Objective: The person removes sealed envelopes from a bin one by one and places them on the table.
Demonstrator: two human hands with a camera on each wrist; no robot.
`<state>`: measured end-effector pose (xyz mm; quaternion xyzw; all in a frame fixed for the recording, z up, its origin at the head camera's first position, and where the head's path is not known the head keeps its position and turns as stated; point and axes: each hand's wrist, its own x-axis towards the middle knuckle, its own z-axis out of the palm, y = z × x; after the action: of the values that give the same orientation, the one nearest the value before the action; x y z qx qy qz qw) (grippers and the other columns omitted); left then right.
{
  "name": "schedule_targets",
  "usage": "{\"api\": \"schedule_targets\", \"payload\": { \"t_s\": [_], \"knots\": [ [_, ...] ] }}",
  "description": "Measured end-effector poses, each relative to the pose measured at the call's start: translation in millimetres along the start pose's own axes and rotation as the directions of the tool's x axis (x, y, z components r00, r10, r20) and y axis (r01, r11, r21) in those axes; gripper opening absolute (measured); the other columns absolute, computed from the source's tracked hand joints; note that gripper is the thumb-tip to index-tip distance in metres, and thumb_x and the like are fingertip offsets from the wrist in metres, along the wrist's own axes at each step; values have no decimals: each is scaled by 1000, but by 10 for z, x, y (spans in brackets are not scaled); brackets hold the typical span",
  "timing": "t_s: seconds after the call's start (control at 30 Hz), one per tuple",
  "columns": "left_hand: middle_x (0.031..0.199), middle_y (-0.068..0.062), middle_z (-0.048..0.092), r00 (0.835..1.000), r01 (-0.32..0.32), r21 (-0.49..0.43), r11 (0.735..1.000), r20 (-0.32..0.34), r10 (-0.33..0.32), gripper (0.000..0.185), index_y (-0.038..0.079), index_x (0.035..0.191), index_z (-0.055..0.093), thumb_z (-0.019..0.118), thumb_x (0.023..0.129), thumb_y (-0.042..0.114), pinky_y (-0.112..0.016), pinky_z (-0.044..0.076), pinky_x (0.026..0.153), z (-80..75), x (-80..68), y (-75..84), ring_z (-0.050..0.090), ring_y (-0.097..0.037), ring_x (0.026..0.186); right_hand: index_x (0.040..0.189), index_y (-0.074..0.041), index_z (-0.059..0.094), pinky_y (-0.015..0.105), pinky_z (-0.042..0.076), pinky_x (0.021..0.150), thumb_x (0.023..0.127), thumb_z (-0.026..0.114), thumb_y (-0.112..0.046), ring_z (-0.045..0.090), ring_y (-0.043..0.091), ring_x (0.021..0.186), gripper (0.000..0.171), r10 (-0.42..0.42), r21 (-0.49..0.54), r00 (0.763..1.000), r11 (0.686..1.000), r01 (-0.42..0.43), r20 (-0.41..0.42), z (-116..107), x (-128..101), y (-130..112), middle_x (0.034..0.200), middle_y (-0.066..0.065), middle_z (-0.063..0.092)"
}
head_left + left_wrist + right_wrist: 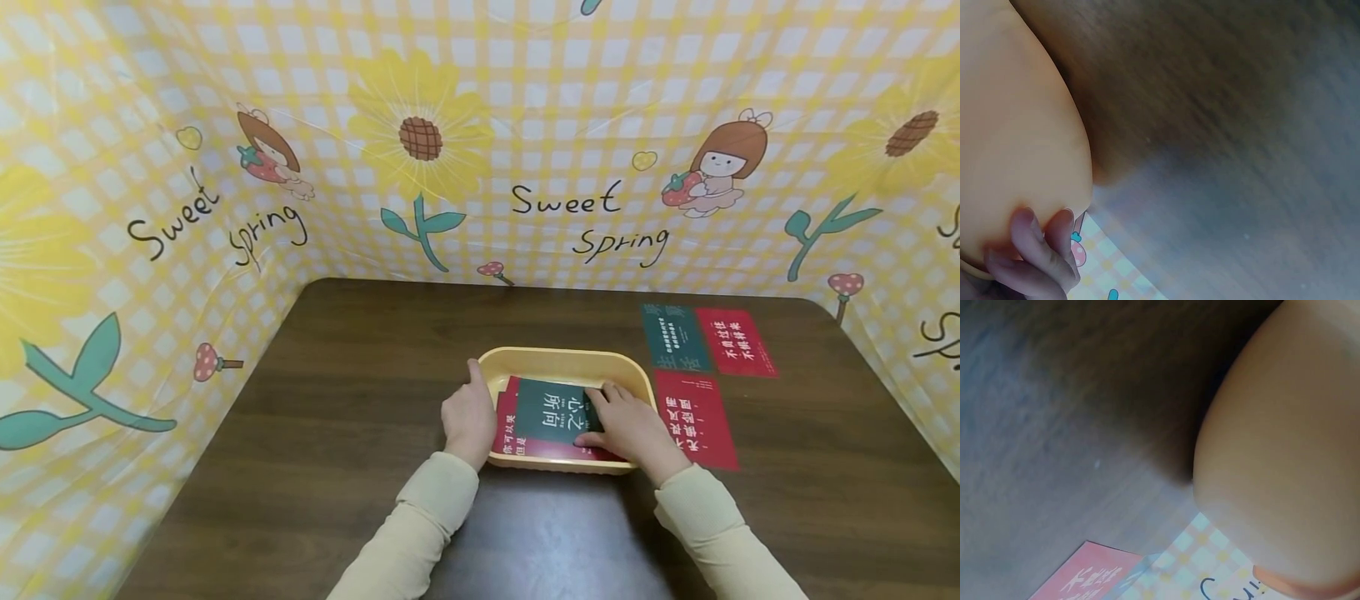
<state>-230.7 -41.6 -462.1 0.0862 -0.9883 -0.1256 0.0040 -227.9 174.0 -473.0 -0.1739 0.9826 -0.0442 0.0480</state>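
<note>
Nearest the head camera, two cream sleeves [438,500] reach over a dark wooden table [352,392] toward a yellow tray [562,358]. The left hand [470,422] grips the tray's left side, one digit extended along the rim. The right hand [633,423] reaches inside over the right end, its fingers and thumb on a green card [551,412] that lies over red cards [513,429]; whether it pinches that card or merely rests there, one cannot tell. Right of the tray lie another green card [675,337] and two red cards [738,342].

In the left wrist view, the tray's wall looms closest, curled fingertips [1025,222] against it.

In the right wrist view, the wall fills the right side, the hand is hidden, and a red card shows below on the table.
</note>
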Motion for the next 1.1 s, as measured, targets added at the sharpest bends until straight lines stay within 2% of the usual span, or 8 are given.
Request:
{"api": "schedule_targets", "payload": {
  "t_s": [0.27,0.5,0.67,0.87,1.0,1.1],
  "knots": [
    [72,-12,65,1000,10,-18,1000,2,-10,63,4,143,34,64,88,14,-34,54,59,25,12,-3,63,-23,62,136,-5,48,48,45,102,71,77,-54,53,33,113,87,26,35,1000,999,-26,0,2,5,7,125,19,55],
    [70,-11,64,1000,5,-21,1000,-1,-5,62,4,143,34,63,89,14,-34,54,59,19,10,-7,62,-22,60,137,-10,46,45,49,90,61,84,-52,52,28,93,95,5,54,996,999,0,-89,14,2,25,106,16,53],
    [72,-13,66,1000,0,-16,1000,-8,0,59,3,142,35,61,90,12,-35,53,59,4,7,-5,64,-23,62,136,-9,47,47,44,91,59,87,-49,48,29,94,96,1,81,989,997,12,-151,20,4,28,106,18,51],
    [74,-14,67,1000,-9,-27,1000,-28,8,58,3,140,36,62,89,11,-36,54,59,22,15,-11,65,-24,63,130,-6,52,51,43,100,65,87,-34,48,32,106,79,60,191,976,981,-19,-210,-20,-16,11,115,18,52],
    [73,-14,68,998,-26,-17,999,-57,25,55,2,138,37,60,90,10,-37,54,58,32,12,-13,67,-25,64,122,-2,56,52,41,103,71,84,-25,52,33,108,62,89,239,954,971,-19,-286,-43,-31,11,115,18,57],
    [73,-14,68,999,-24,-7,1000,-48,23,56,2,139,36,60,90,12,-36,54,59,30,4,-5,67,-25,64,117,0,59,52,41,102,75,81,-20,54,32,106,51,114,292,938,956,-14,-327,-44,-49,20,112,18,61]
  ]
}}
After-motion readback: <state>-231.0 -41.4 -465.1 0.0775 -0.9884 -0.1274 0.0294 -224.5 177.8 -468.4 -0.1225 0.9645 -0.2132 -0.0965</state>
